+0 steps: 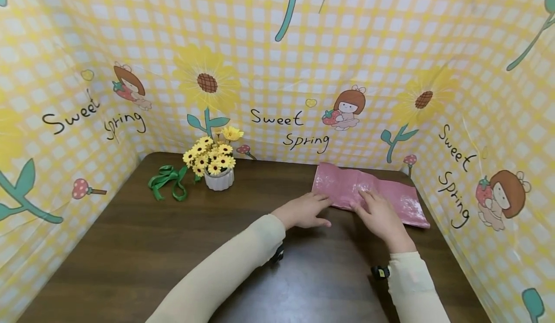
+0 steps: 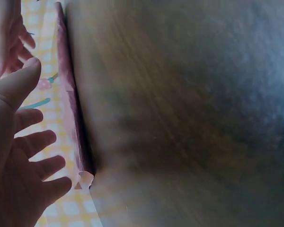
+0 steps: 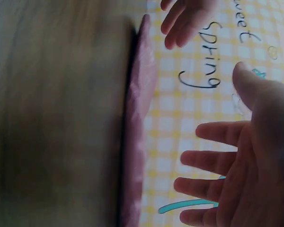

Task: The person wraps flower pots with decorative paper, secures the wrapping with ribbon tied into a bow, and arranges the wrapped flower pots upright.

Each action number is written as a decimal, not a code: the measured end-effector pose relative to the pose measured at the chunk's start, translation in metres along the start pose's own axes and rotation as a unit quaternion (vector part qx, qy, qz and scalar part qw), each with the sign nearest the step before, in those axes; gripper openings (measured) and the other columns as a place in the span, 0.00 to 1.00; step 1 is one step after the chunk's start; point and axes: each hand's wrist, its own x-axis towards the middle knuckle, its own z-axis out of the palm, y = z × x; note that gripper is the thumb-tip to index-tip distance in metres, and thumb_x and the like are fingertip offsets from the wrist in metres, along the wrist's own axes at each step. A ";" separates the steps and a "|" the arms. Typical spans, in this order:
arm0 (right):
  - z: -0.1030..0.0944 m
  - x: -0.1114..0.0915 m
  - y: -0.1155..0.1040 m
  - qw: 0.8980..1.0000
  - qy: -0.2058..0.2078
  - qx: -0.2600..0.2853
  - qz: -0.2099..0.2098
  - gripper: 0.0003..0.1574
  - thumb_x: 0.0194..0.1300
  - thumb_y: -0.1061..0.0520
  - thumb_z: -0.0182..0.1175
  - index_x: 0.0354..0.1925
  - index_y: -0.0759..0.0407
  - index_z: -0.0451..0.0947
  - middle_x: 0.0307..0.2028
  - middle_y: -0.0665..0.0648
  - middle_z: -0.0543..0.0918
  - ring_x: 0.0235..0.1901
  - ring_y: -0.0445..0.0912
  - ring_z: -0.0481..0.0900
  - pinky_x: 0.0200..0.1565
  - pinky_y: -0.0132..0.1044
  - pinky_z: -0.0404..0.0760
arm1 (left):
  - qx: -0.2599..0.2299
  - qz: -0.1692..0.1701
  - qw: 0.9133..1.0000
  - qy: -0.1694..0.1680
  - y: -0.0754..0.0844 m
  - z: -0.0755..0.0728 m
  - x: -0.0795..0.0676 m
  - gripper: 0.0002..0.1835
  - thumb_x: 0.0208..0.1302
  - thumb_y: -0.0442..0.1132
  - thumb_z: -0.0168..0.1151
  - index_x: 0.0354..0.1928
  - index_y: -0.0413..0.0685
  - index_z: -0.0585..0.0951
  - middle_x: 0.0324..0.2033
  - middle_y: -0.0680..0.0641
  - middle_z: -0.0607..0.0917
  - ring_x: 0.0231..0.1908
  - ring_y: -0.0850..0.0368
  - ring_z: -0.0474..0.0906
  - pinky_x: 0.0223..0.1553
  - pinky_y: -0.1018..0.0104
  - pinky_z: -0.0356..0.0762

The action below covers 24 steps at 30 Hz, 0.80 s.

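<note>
A flat, folded pink sheet point(image 1: 403, 202) with shiny whitish patches lies near the back right of the table. My left hand point(image 1: 303, 211) is by its left front edge, thumb apart from the fingers. Over the middle of the sheet's front edge is my right hand point(image 1: 381, 216), its fingers pointing away from me. Both wrist views show spread fingers point(image 3: 213, 163) with nothing in them, and a gap between hand and sheet. The sheet's material is unclear; part of it is hidden under the right hand.
A white ribbed pot point(image 1: 219, 180) of yellow flowers point(image 1: 213, 157) stands at the back left. Beside it lies a looped green ribbon point(image 1: 166, 181). Yellow checked cloth walls point(image 1: 269, 72) close off the back and sides of the dark wooden table point(image 1: 130, 246).
</note>
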 end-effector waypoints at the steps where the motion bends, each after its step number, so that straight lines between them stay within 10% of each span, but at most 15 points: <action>1: 0.001 0.000 0.001 1.000 -0.003 -0.003 0.005 0.42 0.79 0.37 0.50 0.74 0.66 0.64 0.71 0.74 0.67 0.71 0.71 0.63 0.69 0.69 0.59 | 0.000 0.001 1.000 -0.002 -0.001 0.001 0.001 0.42 0.71 0.66 0.55 0.79 0.53 0.62 0.78 0.46 0.63 0.78 0.43 0.56 0.76 0.50 0.54; 15: 0.023 0.001 0.003 0.997 -0.069 -0.008 0.026 0.38 0.80 0.36 0.46 0.65 0.65 0.75 0.61 0.70 0.80 0.63 0.67 0.75 0.64 0.66 0.69 | -0.021 -0.056 0.996 -0.072 -0.014 -0.001 -0.002 0.42 0.72 0.67 0.54 0.79 0.54 0.61 0.78 0.49 0.63 0.75 0.53 0.61 0.73 0.56 0.62; 24: 0.029 0.001 -0.018 0.997 -0.058 -0.028 -0.030 0.25 0.80 0.42 0.51 0.51 0.59 0.83 0.48 0.62 0.88 0.53 0.62 0.83 0.57 0.61 0.77 | 0.045 -0.072 0.996 -0.038 -0.025 -0.006 -0.012 0.31 0.72 0.61 0.58 0.70 0.54 0.76 0.69 0.49 0.76 0.69 0.49 0.72 0.69 0.54 0.69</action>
